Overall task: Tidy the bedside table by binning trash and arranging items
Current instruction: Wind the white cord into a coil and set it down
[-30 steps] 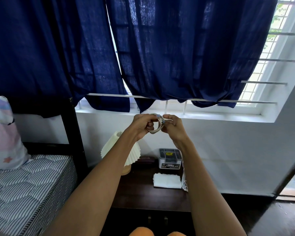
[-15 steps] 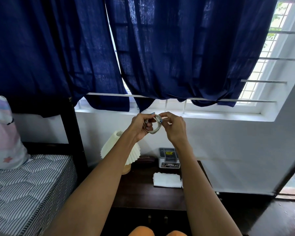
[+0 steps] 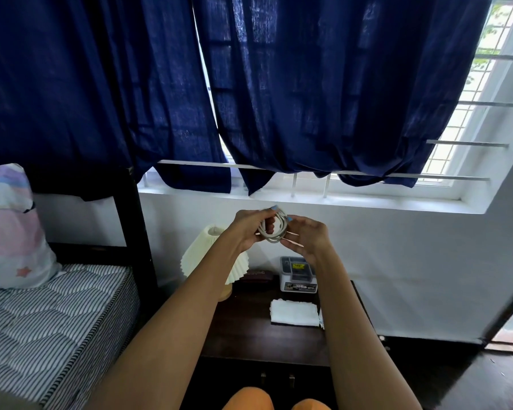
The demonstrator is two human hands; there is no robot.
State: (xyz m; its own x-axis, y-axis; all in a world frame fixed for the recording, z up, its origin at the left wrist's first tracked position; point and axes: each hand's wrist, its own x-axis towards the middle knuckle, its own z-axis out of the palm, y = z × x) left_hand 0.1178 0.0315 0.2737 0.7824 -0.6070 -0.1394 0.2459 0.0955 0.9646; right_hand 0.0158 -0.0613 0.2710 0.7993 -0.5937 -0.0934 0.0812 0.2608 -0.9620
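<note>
The bedside table (image 3: 249, 329), dark wood, stands below the raised hands, between the bed and the white wall. A coiled white cable (image 3: 274, 229) is held up in the air above it, in front of the wall under the window sill. The left hand (image 3: 249, 229) grips the left side of the coil with its fingers curled round the loops; the right hand (image 3: 307, 236) pinches the right side between thumb and fingertips. Both forearms cross in front of the table and hide part of its top.

On the table, a cream pleated lamp (image 3: 211, 258) stands at the back left, partly covered by the left forearm. A small dark case (image 3: 256, 276) lies just beside it against the wall. Next comes a grey and white box (image 3: 297, 273) with a yellow label; its printing is too small to read. A folded white cloth (image 3: 293, 312) lies in front of that box.

To the left are a striped mattress (image 3: 51, 324) and a pastel pillow (image 3: 9, 229). Dark blue curtains (image 3: 323, 84) hang over the barred window.
</note>
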